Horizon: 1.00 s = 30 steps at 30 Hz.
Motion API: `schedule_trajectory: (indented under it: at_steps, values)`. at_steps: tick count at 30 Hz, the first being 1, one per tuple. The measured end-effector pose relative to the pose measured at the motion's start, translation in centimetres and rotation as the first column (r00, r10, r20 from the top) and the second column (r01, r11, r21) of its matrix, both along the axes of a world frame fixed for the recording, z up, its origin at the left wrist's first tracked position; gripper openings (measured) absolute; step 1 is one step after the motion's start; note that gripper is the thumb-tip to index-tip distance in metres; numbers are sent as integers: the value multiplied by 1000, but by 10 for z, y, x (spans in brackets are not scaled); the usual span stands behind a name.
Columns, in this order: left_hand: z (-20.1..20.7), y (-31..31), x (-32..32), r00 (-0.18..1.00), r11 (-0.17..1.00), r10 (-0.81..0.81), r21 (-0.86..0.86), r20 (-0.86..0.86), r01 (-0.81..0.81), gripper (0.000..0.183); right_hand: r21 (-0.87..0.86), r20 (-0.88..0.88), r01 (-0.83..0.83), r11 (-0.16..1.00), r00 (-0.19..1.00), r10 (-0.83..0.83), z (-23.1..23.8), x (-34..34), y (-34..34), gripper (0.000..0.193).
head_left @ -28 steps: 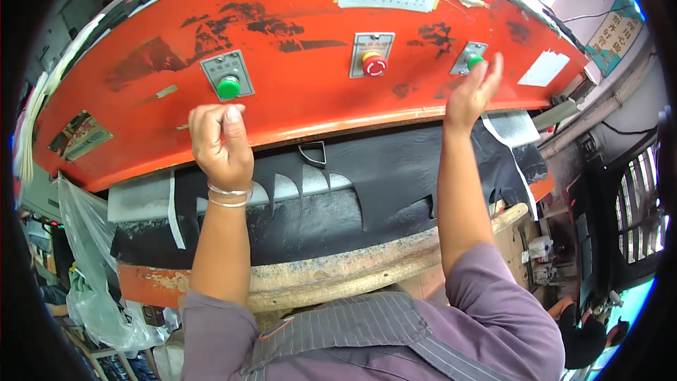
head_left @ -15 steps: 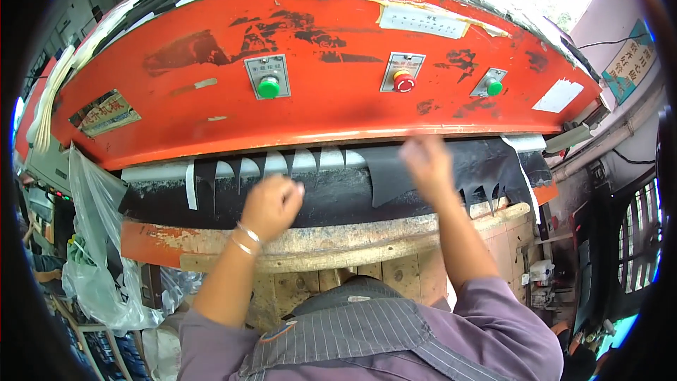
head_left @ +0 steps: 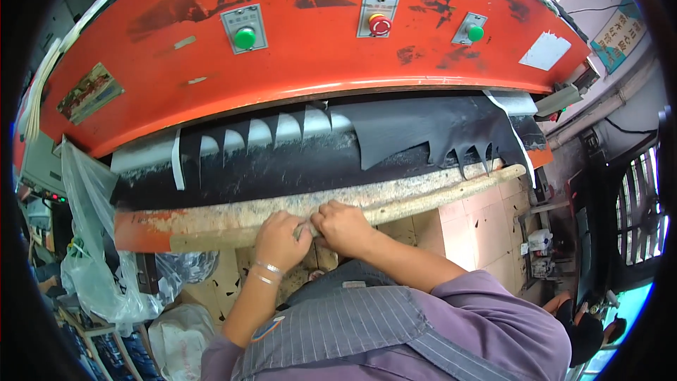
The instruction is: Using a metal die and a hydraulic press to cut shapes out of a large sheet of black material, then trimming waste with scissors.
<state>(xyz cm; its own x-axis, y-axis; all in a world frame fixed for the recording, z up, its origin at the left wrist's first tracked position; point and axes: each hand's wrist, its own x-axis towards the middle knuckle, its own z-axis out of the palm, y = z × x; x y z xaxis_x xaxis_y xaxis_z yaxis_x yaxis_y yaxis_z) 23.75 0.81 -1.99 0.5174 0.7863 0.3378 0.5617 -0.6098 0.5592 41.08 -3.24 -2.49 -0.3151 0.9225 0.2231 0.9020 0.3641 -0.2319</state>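
The left hand [head_left: 283, 236] has its fingers curled in, and the right hand [head_left: 344, 227] meets it fingertips to fingertips, both just over the wooden front rail [head_left: 430, 200]. Something small and greyish may sit between them — whether they pinch it or simply press together, I cannot tell. This close handling seems best done with the wrists level and light fingertips, well clear of the gap under the red machine front [head_left: 303, 63].

Behind the hands lies the machine bed [head_left: 240, 180], dark and scuffed. Across it, a row of curved gaps shows whitish toward the left; farther right, the black sheet [head_left: 416, 123] lies on the bed with a ragged, notched front edge. It is apart from both hands, so smoothing it would likely need a reach forward.

At the room's left hangs clear plastic sheeting [head_left: 88, 190], with a white sack [head_left: 182, 339] below. Pale floor tiles [head_left: 462, 240] carry dark scraps right of centre — and at far right, a co-worker [head_left: 582, 331] in dark clothing is partly visible below a barred window [head_left: 640, 190].
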Motion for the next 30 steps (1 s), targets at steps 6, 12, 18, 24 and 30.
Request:
schedule_trajectory:
  at_steps: [6, 12, 18, 24, 30]
  values:
    - [11, -9, -24, 960, 886, -250, -430, -122, 176, 19, -508, -231, -116, 854, 973, -5, 38, 27, -4, 37]
    - [20, 67, 13, 991, 992, -79, -90, 109, 89, 19, -142, -217, 494, 858, 830, -514, 40, 41, 92, 76]
    - [-26, 105, 2, 993, 988, -5, 151, -118, 23, 31, -226, -340, 494, 840, 768, -543, 19, 49, 121, 51]
    - [-30, 121, 12, 966, 982, 69, -189, 251, -21, 55, -230, -386, 390, 892, 805, -451, 33, 22, 123, 50]
    - [-47, 136, 12, 1000, 995, 26, -94, 6, -25, 77, -77, -291, 428, 900, 854, -431, -3, -15, 119, 80]
